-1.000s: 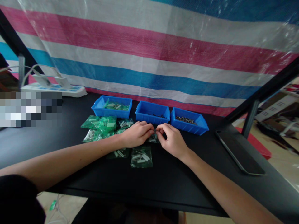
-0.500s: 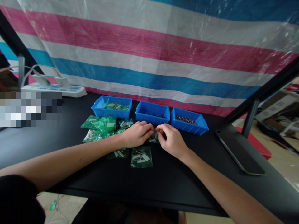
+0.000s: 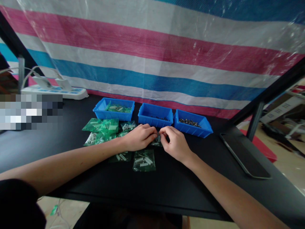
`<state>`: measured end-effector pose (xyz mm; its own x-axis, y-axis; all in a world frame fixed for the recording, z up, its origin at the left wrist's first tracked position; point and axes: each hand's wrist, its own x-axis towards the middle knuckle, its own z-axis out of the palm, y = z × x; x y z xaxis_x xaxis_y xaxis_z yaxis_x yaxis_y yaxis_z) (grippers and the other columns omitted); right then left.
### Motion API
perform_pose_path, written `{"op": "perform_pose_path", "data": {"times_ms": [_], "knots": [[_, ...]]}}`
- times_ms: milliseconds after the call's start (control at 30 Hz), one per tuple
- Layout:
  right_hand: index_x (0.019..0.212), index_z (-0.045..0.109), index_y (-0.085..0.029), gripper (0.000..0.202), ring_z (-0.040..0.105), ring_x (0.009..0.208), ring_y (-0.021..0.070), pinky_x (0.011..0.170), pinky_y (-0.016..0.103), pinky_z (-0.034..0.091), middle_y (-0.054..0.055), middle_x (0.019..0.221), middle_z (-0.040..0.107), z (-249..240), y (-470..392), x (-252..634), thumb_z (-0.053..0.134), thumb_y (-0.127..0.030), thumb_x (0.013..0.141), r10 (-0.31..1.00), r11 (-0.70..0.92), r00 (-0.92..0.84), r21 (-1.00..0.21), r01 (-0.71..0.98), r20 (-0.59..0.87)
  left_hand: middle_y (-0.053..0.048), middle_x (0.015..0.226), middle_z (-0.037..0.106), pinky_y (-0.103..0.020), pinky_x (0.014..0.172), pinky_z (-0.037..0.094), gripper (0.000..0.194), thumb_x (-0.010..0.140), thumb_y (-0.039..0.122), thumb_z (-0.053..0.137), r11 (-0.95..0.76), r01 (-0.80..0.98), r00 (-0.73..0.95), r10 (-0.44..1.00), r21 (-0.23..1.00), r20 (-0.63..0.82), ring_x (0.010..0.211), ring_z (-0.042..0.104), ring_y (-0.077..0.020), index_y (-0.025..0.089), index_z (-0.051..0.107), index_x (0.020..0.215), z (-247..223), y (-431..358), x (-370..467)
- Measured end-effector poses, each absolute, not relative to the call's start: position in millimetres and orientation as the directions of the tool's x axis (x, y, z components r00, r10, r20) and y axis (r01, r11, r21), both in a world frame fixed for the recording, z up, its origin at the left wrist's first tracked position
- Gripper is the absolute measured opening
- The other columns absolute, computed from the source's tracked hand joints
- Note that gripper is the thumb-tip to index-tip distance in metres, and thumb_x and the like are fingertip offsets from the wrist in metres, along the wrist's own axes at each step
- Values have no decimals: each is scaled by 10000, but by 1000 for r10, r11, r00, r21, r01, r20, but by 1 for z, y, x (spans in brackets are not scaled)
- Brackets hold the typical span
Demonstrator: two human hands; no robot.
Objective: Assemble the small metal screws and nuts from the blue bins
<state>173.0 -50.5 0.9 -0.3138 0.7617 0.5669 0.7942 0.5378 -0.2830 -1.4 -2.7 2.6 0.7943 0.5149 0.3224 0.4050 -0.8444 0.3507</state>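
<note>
The work surface is a matte black table (image 3: 186, 190), backed by a red, white and blue striped woven plastic sheet (image 3: 143, 57). Clock positions are taken from the meeting fingertips, 12 pointing away from the person.

Change: none of note over the last second. Both hands hold the same position, and no bag or bin has visibly shifted; in my judgement, the fine finger work on one bag remains at the same stage.

Hands: the left hand (image 3: 140, 137) reaches in from 8 o'clock, the right hand (image 3: 175, 143) from 4, wrists low, fingers curled. Thumb and index tips are narrowed to a pinch at the far edge of a small transparent plastic bag of parts (image 3: 156, 140), which lies directly between and below them. Whether the edge is being sealed or parted cannot be told.

Surroundings: rectangular blue plastic bins stand at 10 (image 3: 114, 116), 12 (image 3: 154, 122) and 2 (image 3: 194, 131). Green-tinted plastic bags of white parts (image 3: 102, 126) lie at 9; another such bag (image 3: 144, 161) lies flat at 7.
</note>
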Motion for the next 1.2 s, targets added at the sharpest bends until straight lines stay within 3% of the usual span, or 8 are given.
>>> {"op": "perform_pose_path", "data": {"times_ms": [733,1200], "knots": [[708,514,-184,123,472,583,140,584,254,350,-3,612,510,5,-51,171,467,-71,725,739,543,-346,-205,814,578,-38,788,561,-269,695,377,231,920,250,343,-866,374,812,479,333,334,756,505,-157,147,538,853,1,-2,-2],[722,539,-183,135,489,613,141,605,250,372,-1,631,527,5,-50,173,469,-67,726,726,560,-345,-220,799,596,-42,787,561,-273,706,382,224,917,247,344,-862,381,812,485,333,326,759,510,-161,151,538,860,2,-3,-2]]}}
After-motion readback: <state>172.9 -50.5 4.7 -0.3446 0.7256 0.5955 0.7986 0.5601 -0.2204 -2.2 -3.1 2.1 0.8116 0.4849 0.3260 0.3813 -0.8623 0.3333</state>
